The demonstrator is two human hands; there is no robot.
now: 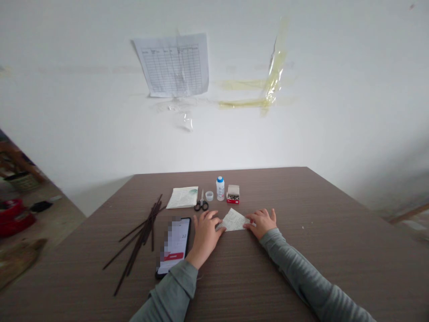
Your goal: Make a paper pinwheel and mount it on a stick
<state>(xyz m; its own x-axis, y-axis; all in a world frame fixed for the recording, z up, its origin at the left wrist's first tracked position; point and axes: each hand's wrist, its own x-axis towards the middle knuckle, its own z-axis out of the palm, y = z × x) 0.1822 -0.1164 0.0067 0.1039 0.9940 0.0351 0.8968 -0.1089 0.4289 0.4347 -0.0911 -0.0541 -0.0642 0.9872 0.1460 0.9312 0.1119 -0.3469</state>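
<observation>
A piece of printed paper (pixel 232 220) folded into a triangle lies on the brown table, its point facing away from me. My left hand (pixel 207 232) has thumb and fingers closed on its left corner. At the right corner, my right hand (pixel 262 223) pinches the paper in the same way, with the little finger raised. Just beyond the paper stand a white bottle with a blue cap (pixel 220 188) and a small red box (pixel 233 195) full of tiny dark pieces. Black-handled scissors (pixel 201 205) and a small clear cup (pixel 209 196) are near my left fingertips.
A phone (pixel 174 246) with a lit screen lies left of my left forearm. Further left, several thin dark sticks (pixel 144 232) are heaped crosswise. Folded printed sheets (pixel 182 197) sit behind them. The table (pixel 301 268) meets a white wall with a taped-up chart (pixel 174 65).
</observation>
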